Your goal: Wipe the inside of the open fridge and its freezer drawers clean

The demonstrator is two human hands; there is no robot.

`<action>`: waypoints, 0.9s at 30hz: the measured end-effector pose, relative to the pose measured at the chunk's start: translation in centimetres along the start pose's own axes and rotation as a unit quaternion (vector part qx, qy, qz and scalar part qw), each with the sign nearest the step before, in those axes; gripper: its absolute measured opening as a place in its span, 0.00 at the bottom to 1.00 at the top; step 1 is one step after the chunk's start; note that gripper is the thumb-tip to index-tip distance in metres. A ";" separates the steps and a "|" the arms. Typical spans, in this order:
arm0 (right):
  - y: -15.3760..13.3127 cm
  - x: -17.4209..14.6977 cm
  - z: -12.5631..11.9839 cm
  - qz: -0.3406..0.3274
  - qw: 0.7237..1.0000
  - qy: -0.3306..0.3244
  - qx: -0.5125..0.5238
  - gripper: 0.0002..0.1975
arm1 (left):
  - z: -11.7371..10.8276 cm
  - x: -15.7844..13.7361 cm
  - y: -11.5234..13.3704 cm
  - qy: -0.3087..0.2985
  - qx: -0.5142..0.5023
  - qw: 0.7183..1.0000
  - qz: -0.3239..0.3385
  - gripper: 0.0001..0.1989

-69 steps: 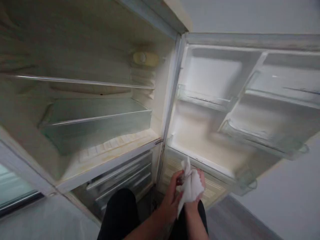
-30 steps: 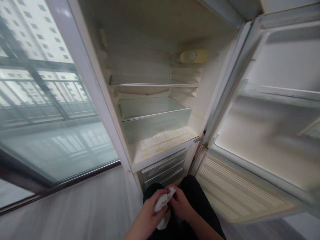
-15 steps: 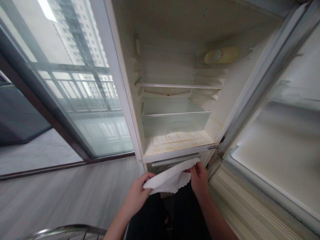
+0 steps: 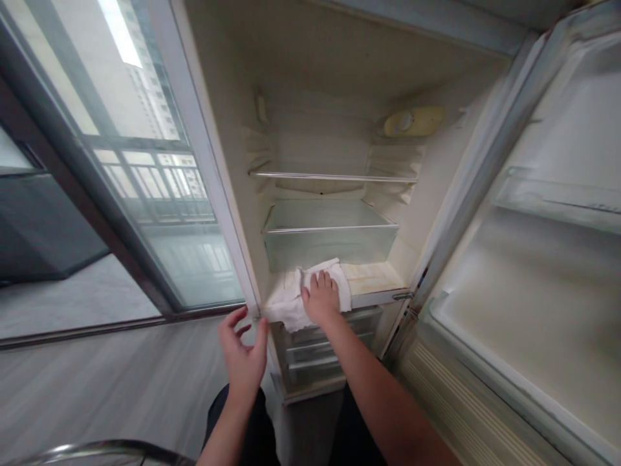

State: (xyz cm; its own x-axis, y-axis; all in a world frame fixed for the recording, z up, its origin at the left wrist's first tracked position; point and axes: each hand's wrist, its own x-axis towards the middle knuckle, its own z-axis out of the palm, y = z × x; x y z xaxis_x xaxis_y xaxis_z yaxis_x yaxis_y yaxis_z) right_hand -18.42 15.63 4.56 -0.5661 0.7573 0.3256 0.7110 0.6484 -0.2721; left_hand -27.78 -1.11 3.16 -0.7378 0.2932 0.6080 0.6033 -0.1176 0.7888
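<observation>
A white cloth (image 4: 291, 309) lies spread over the front of the fridge floor (image 4: 376, 277), its near edge hanging over the sill. Flat on top of it rests my right hand (image 4: 321, 296), fingers stretched out and pointing inward. My left hand (image 4: 242, 346) is in the air beside the fridge's lower left front edge, fingers curved and apart, holding nothing. Behind the cloth stands a clear drawer (image 4: 330, 246). Yellowish stains show on the bare part of the fridge floor.
A glass shelf (image 4: 334, 171) spans the compartment above the drawer. The fridge door (image 4: 543, 272) stands wide open at right. Lower freezer drawers (image 4: 315, 362) show below. At left are a sliding glass door (image 4: 189, 259) and, near the bottom, a curved metal rail (image 4: 107, 446).
The cloth has gone from between both hands onto the fridge floor. My right hand moved forward and left onto it; my left hand let go and shifted left.
</observation>
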 end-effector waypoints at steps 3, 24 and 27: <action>-2.4 0.3 0.3 -0.065 0.998 -0.023 -0.010 0.34 | 0.6 2.4 -1.4 0.098 0.019 0.994 0.037 0.29; 16.3 -1.5 -5.5 0.120 0.966 0.200 -0.114 0.22 | 5.9 8.4 -4.9 0.050 0.123 0.991 0.032 0.33; 15.7 -1.8 -4.6 0.127 0.963 0.207 -0.112 0.22 | 5.9 8.3 -4.9 0.060 0.128 0.990 0.029 0.32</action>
State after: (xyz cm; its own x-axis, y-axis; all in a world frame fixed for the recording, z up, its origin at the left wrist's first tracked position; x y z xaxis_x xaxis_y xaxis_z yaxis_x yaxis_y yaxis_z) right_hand -4.37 24.10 3.90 -0.1790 0.7636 0.6204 0.9032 0.3776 -0.2041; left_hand -35.08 7.52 3.85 -0.7204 0.1771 0.6705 0.6919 0.1169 0.7125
